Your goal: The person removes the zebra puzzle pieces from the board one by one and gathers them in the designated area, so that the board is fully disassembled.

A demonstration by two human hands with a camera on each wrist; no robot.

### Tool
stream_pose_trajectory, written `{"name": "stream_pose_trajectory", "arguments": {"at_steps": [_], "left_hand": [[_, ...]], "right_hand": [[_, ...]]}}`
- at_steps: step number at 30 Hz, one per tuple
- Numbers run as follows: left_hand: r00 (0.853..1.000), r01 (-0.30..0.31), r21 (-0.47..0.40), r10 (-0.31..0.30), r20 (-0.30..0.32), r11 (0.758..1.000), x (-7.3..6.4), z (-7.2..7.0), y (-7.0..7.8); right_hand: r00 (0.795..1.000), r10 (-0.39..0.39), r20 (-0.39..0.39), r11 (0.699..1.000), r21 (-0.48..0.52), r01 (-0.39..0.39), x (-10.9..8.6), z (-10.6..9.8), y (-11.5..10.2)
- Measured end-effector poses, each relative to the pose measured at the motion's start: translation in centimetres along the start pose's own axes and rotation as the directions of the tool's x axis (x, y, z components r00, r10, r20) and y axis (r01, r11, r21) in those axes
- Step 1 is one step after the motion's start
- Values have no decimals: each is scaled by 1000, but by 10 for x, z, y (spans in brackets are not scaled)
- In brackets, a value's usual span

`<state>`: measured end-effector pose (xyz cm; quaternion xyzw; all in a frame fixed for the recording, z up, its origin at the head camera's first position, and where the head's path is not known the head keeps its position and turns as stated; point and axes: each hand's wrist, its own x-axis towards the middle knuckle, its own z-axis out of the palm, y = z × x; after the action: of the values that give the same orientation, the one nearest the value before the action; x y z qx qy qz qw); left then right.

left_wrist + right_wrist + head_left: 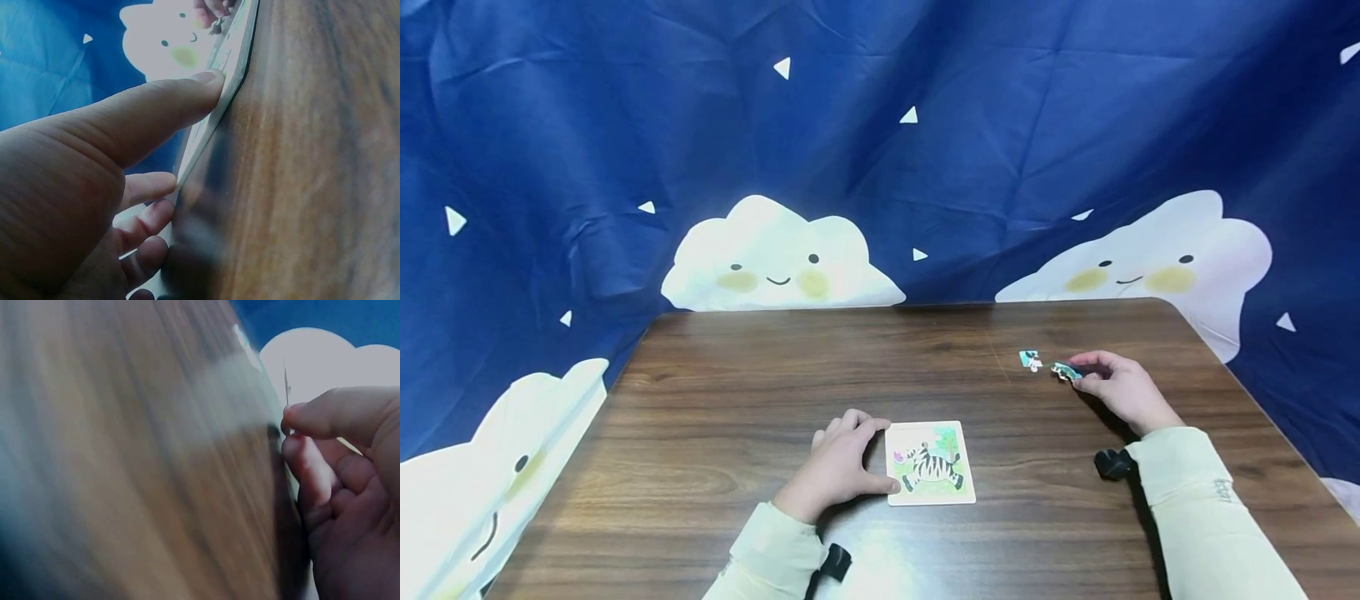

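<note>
A square puzzle board (pixel 929 463) with a running zebra picture and a pale frame lies flat on the table. My left hand (pixel 838 467) is at its left edge; the straight thumb (pixel 181 103) presses the near left corner and the index fingertip touches the far left corner. Farther off to the right, my right hand (pixel 1120 387) pinches a small teal and white puzzle piece (pixel 1065 372) between thumb and index finger. In the right wrist view the piece (pixel 287 381) shows edge-on as a thin sliver. Just left of it, another puzzle piece (pixel 1031 360) lies on the wood.
The brown wooden table (pixel 737 367) has rounded far corners. Behind and beside it hangs a blue cloth (pixel 850 125) with white clouds and small triangles. Pale sleeves (pixel 1195 492) cover both forearms, each with a black wrist device (pixel 1112 464).
</note>
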<state>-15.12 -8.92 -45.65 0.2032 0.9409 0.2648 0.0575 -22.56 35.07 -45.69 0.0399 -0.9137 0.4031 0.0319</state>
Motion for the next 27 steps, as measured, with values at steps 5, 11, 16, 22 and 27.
{"name": "stream_pose_trajectory", "arguments": {"at_steps": [5,11,16,22,27], "left_hand": [[1000,0,8,0,-4,1000,0,0,-1],[1000,-3,4,3,3,1000,0,0,-1],[1000,-1,3,1,1,1000,0,0,-1],[1000,6,7,-6,3,1000,-1,0,0],[1000,12,14,-12,7,1000,0,1,0]], "right_hand": [[999,38,36,999,-19,-38,7,-6,5],[999,40,23,999,-37,-40,16,-11,12],[999,53,15,997,-51,-52,25,-13,16],[997,72,37,996,-56,-70,32,-16,18],[995,89,32,995,-44,-88,36,-17,18]]}}
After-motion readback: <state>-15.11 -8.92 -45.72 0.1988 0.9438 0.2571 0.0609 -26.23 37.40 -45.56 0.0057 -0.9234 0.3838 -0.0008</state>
